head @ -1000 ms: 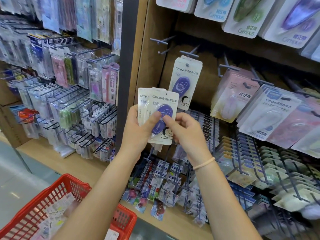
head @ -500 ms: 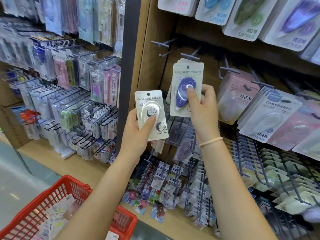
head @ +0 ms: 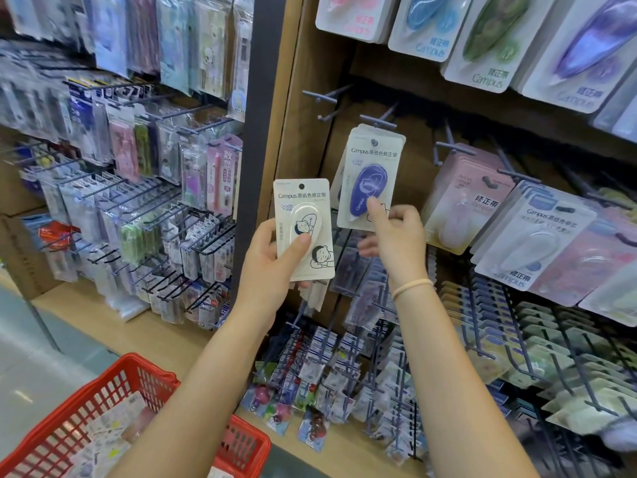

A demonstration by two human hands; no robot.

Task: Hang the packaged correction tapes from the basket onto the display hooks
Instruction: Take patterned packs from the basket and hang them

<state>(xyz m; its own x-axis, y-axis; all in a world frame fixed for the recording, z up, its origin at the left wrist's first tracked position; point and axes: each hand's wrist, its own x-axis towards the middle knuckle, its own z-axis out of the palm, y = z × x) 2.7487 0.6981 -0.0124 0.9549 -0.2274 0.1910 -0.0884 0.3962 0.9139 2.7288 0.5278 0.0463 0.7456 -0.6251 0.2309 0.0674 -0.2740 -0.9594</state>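
My left hand (head: 272,267) grips a white packaged correction tape (head: 305,229) upright in front of the wooden display panel. A blue packaged correction tape (head: 370,177) hangs on a display hook (head: 377,124), in front of other packs on that hook. My right hand (head: 396,232) is at its lower edge: the index fingertip touches the blue pack, the thumb sticks out below it, and the other fingers are curled. The red basket (head: 138,372) sits at the lower left with several flat packs inside.
Two bare hooks (head: 324,96) stick out up and left of the blue pack. Pink and white tape packs (head: 462,201) hang to the right, larger Campus packs (head: 482,39) above. Low wire racks of small items fill the shelf below, and a pen rack (head: 138,201) stands left.
My right hand took the blue pack from the stack in my left hand, lifted it onto the hook, then slid down to its lower edge. My left hand keeps the white pack.
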